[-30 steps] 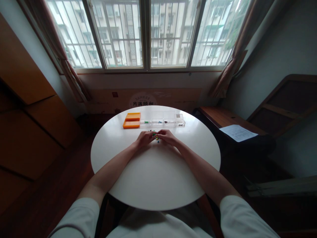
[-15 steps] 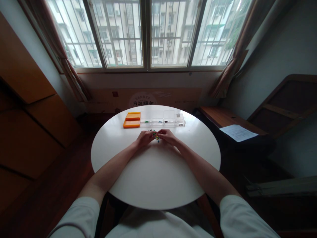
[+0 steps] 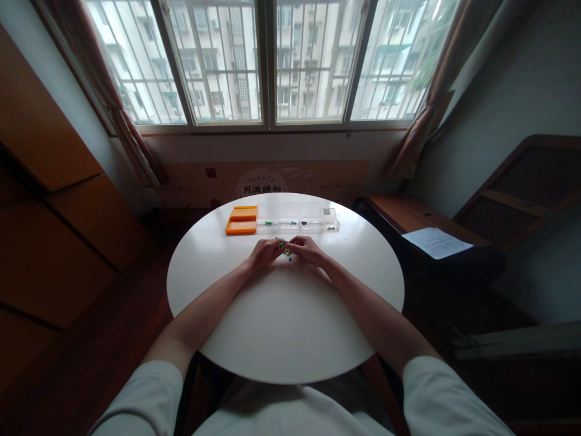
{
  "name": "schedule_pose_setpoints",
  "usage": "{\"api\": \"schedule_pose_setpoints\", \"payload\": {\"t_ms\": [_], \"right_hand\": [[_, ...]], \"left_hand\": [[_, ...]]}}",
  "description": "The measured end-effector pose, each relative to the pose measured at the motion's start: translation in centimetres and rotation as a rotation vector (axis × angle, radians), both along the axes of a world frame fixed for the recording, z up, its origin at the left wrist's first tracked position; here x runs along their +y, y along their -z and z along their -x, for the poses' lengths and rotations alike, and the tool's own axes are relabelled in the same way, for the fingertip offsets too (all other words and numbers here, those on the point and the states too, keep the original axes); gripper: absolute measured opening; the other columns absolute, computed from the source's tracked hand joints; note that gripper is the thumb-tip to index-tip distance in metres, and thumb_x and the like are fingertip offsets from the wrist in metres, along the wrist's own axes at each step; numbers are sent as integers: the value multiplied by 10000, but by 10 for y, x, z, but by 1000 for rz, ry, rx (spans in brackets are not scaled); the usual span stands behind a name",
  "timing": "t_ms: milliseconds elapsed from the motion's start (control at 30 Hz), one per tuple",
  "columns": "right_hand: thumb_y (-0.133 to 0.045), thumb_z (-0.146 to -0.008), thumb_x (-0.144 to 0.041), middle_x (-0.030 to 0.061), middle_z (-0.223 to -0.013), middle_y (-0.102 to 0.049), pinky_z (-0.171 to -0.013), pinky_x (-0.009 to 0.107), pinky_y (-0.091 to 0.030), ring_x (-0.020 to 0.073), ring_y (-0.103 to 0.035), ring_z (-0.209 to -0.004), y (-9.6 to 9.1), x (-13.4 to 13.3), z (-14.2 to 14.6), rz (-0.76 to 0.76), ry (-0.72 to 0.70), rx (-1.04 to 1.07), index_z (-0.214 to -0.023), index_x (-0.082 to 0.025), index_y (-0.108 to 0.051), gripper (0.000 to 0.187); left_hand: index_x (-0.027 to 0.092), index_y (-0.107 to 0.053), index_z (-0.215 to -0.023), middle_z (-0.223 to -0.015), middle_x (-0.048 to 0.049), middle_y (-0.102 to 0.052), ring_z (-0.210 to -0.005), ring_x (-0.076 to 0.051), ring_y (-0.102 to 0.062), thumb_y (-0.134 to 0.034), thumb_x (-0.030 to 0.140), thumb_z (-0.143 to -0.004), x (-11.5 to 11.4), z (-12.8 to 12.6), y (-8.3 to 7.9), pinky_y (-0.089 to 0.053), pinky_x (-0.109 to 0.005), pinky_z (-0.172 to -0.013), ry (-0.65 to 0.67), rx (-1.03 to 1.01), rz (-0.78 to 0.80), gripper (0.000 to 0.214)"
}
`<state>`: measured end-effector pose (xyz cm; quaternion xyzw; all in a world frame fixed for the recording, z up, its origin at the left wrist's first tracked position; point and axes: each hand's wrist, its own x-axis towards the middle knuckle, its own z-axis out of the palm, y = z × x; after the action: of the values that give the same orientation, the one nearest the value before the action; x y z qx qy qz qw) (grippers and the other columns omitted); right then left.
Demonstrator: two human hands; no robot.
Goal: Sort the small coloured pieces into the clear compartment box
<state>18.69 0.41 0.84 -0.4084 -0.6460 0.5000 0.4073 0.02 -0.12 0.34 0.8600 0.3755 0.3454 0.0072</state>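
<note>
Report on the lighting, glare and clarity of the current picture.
Head view: the bright barred window backlights the room; pale sheen on the far part of the round white table; floor dim. Same head view: colored pieces by the left hand and right hand too small to identify.

Small pieces (image 3: 287,253) in front of you: green, yellow, blue. Your worktop (image 3: 290,327): plain white. Box (image 3: 241,225) toward your left: bright orange, yellow strip along its top edge. Divided case (image 3: 311,210): colourless, see-through; in it a green piece (image 3: 268,223), bluish bits (image 3: 293,223), a dark brown bit (image 3: 304,223). Your sleeves (image 3: 149,390): plain, whitish. Off to your right, paper (image 3: 436,243): white, faint grey print. Cabinet (image 3: 54,139) at left: orange-brown, dark seams.
</note>
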Motion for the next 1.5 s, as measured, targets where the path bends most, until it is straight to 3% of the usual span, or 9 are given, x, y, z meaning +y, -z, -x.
{"api": "schedule_pose_setpoints", "payload": {"t_ms": [400,1133,1500], "right_hand": [[-699,-621,-451,28,-616,-616,-497,214,-369,96,-507,-542,5,4,0,-4,-11,32,-761,-120,-628,366],[-657,-664,-372,21,-611,-596,-503,216,-356,89,-483,-544,-9,-7,2,16,-22,5,-744,-111,-634,274],[-655,-664,-385,24,-624,-607,-499,213,-356,92,-489,-542,-5,-3,1,5,-19,4,-752,-119,-635,281]], "left_hand": [[185,-663,-918,-592,14,-603,-484,-62,-478,-471,417,-857,0,-1,0,-294,-176,-502,7,-2,-27,307],[167,-664,-896,-691,-18,-656,-563,-83,-549,-474,397,-859,1,1,1,-353,-176,-547,79,-32,-3,300],[161,-661,-792,-595,-4,-605,-513,-76,-497,-452,425,-863,3,1,2,-315,-185,-522,45,12,-35,345]]}}
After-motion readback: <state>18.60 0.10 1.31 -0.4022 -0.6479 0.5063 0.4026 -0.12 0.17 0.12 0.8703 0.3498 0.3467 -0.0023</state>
